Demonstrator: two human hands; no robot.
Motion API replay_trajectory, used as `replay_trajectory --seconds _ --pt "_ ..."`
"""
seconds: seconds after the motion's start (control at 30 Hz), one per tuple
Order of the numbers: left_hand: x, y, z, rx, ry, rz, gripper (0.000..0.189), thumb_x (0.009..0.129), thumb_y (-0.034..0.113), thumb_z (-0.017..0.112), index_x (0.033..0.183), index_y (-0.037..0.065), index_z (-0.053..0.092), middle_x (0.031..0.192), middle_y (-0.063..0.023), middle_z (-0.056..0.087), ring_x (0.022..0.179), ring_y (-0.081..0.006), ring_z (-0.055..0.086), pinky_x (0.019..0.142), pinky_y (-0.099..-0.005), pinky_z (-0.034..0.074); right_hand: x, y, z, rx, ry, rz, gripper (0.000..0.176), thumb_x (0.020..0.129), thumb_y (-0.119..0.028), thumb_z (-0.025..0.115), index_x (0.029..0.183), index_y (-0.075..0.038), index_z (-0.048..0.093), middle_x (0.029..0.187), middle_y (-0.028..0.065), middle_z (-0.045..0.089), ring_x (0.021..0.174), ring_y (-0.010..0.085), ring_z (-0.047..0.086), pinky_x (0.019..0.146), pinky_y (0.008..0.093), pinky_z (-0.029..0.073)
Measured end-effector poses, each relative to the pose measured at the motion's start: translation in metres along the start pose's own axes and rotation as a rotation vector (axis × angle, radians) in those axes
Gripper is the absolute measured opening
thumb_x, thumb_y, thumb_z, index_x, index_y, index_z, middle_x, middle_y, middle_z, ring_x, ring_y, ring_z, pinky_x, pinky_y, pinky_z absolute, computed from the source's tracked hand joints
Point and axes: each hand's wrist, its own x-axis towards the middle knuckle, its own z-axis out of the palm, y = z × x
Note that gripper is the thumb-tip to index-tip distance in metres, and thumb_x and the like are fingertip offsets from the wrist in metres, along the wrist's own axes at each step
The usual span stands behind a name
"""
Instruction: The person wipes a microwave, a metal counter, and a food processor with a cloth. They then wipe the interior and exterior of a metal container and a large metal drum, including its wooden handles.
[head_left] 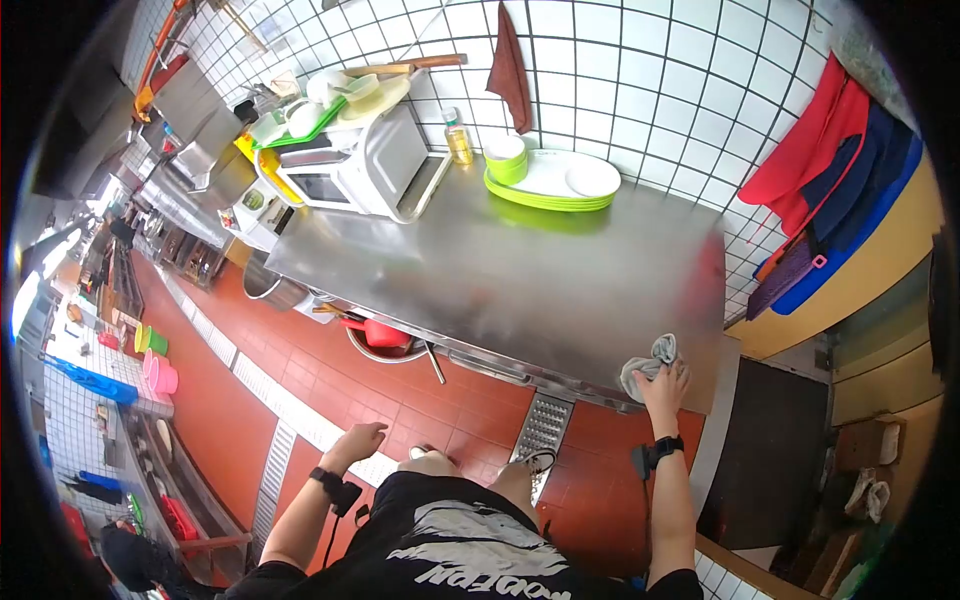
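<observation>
My right hand [665, 387] presses a crumpled grey-green cloth [642, 368] onto the stainless steel table [560, 280], near its front right corner. The fingers are bent over the cloth, part of which bunches up beyond them. My left hand [358, 443] hangs over the red floor in front of me, away from the table. Its fingers are loosely bent and apart, and nothing shows in them. Each wrist wears a black strap with a small device.
Against the tiled wall stand green-rimmed white plates [545, 190] with bowls [506, 158], a bottle [457, 137] and a white microwave [350, 165]. Under the table edge is a pot with a red-handled item [385, 334]. Red and blue cloths [810, 165] hang at right. Another person [140, 560] is at lower left.
</observation>
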Motion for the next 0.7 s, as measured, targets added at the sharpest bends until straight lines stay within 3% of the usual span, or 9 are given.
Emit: replay_trajectory --seconds 0.07,0.2,0.27,0.3,0.43,0.53,0.7 --pt "0.012 0.002 0.004 -0.052 0.079 0.148 0.036 0.096 0.023 0.049 0.125 0.007 0.063 0.113 -0.0227 0.067 0.106 -0.0403 0.064 0.094 -0.0485 0.050 0.002 -0.006 -0.006 -0.105 -0.137 0.055 0.085 0.078 -0.061 0.069 0.128 0.006 0.056 0.148 0.0266 0.041 0.138 0.0486 0.032 0.114 0.0591 0.024" --pt "0.044 0.037 0.007 -0.116 0.062 0.366 0.038 0.097 0.023 0.049 0.131 0.008 0.059 0.116 -0.0229 0.066 0.107 -0.0407 0.063 0.094 -0.0502 0.049 0.004 0.005 0.015 -0.041 -0.184 0.076 0.089 0.080 -0.055 0.072 0.143 0.000 0.043 0.152 0.0262 0.034 0.138 0.0497 0.031 0.113 0.0596 0.025" --pt "0.047 0.065 0.003 -0.116 0.030 0.434 0.038 0.097 0.024 0.050 0.132 0.008 0.057 0.115 -0.0225 0.066 0.106 -0.0412 0.062 0.091 -0.0506 0.049 -0.003 0.005 0.010 0.087 -0.142 -0.009 0.091 0.081 -0.048 0.073 0.152 -0.010 0.031 0.155 0.0258 0.029 0.138 0.0516 0.029 0.112 0.0611 0.026" --pt "0.044 0.078 0.001 -0.115 0.021 0.446 0.038 0.097 0.024 0.050 0.132 0.008 0.057 0.115 -0.0225 0.066 0.106 -0.0412 0.062 0.091 -0.0506 0.049 -0.006 0.006 0.013 0.114 -0.100 -0.030 0.083 0.083 -0.044 0.074 0.152 -0.021 0.033 0.155 0.0266 0.028 0.138 0.0541 0.028 0.111 0.0636 0.027" --pt "0.043 0.080 0.016 -0.155 -0.002 0.603 0.037 0.098 0.025 0.050 0.130 0.009 0.058 0.115 -0.0219 0.066 0.105 -0.0417 0.062 0.090 -0.0508 0.050 -0.012 -0.008 0.009 -0.027 -0.266 -0.047 0.084 0.081 -0.051 0.072 0.153 -0.030 0.031 0.156 0.0258 0.025 0.138 0.0536 0.026 0.111 0.0632 0.025" --pt "0.035 0.071 0.030 -0.253 0.016 0.645 0.037 0.097 0.024 0.050 0.130 0.010 0.058 0.116 -0.0223 0.065 0.104 -0.0419 0.062 0.090 -0.0513 0.050 -0.018 -0.033 -0.005 0.026 -0.378 0.025 0.091 0.079 -0.057 0.071 0.154 -0.028 0.029 0.161 0.0238 0.015 0.142 0.0544 0.020 0.113 0.0642 0.018" --pt "0.043 0.017 0.057 -0.225 -0.030 0.552 0.038 0.096 0.020 0.053 0.132 0.012 0.058 0.118 -0.0224 0.065 0.105 -0.0414 0.063 0.090 -0.0517 0.050 -0.022 -0.035 0.004 -0.043 -0.345 -0.044 0.098 0.075 -0.054 0.076 0.154 -0.023 0.028 0.160 0.0250 0.017 0.141 0.0543 0.021 0.113 0.0653 0.019"
